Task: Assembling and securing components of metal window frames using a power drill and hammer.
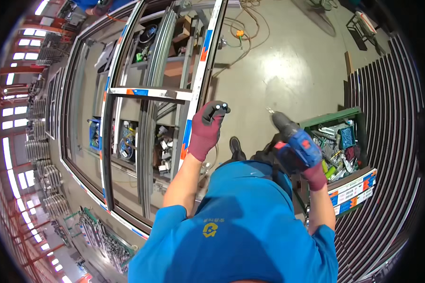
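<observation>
My left hand (pixel 205 132), in a maroon and grey work glove, is closed with its fingertips pinched together. Small round shiny ends, apparently screws (pixel 225 106), show at the fingertips; their shafts are hidden. Just left of this hand runs the edge of a large metal frame (pixel 190 123) with white, blue and orange protective tape. My right hand (pixel 315 176), gloved alike, grips a blue and black cordless drill (pixel 305 148). The drill points forward and left over the floor, its bit (pixel 270 111) touching nothing. Its handle is largely hidden.
A green bin (pixel 333 116) of mixed metal hardware stands right of the drill, with taped profile pieces along its near side. Long dark profiles (pixel 387 118) fill the far right. Beneath the frame are shelved boxes and parts. A cable (pixel 250 45) lies on the floor ahead; another person's hand (pixel 100 8) shows at upper left.
</observation>
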`<move>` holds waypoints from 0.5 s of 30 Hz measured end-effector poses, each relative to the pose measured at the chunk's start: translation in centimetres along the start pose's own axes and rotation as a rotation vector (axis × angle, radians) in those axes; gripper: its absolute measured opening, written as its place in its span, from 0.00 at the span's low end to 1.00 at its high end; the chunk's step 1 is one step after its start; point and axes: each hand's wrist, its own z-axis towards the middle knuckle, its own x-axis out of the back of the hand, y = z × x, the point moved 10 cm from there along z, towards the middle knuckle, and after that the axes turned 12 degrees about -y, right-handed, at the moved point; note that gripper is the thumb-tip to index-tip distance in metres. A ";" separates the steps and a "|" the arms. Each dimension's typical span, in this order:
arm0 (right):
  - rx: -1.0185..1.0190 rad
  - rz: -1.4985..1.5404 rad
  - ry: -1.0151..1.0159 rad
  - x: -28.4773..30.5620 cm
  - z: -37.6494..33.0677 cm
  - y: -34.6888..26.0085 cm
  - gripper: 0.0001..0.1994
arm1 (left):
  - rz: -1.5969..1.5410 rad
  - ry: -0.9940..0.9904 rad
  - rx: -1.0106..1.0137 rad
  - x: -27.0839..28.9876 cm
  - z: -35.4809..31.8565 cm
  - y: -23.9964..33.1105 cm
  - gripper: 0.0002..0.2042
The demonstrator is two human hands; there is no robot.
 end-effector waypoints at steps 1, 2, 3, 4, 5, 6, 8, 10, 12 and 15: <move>-0.003 0.087 -0.071 -0.7 0.3 -0.2 0.20 | 0.096 0.013 -0.022 -0.1 -0.2 1.2 0.10; 0.043 0.157 -0.086 -1.0 0.2 -0.8 0.22 | 0.192 0.027 -0.044 -0.2 -0.4 2.2 0.10; 0.008 0.258 -0.133 -3.4 1.0 -0.7 0.23 | 0.272 0.026 -0.078 1.2 -0.7 2.6 0.09; -0.027 0.359 -0.179 -5.6 2.0 -0.9 0.24 | 0.272 0.024 -0.070 2.7 -0.9 2.2 0.09; -0.054 0.471 -0.157 -7.2 2.9 -1.3 0.24 | 0.374 0.030 -0.149 4.0 -1.4 2.8 0.09; -0.063 0.469 -0.170 -8.0 3.2 -1.6 0.24 | 0.465 0.042 -0.226 4.4 -2.1 3.5 0.10; -0.058 0.436 -0.202 -9.5 3.7 -2.4 0.25 | 0.477 0.051 -0.248 5.5 -3.0 3.2 0.11; -0.001 0.347 -0.184 -9.9 4.7 -3.7 0.22 | 0.490 0.066 -0.273 6.3 -3.7 2.7 0.12; 0.060 0.259 -0.162 -10.3 4.9 -4.6 0.20 | 0.497 0.040 -0.261 6.9 -4.1 1.6 0.12; -0.027 0.291 -0.244 -12.0 4.8 -3.6 0.26 | 0.535 0.045 -0.277 7.4 -4.7 1.0 0.12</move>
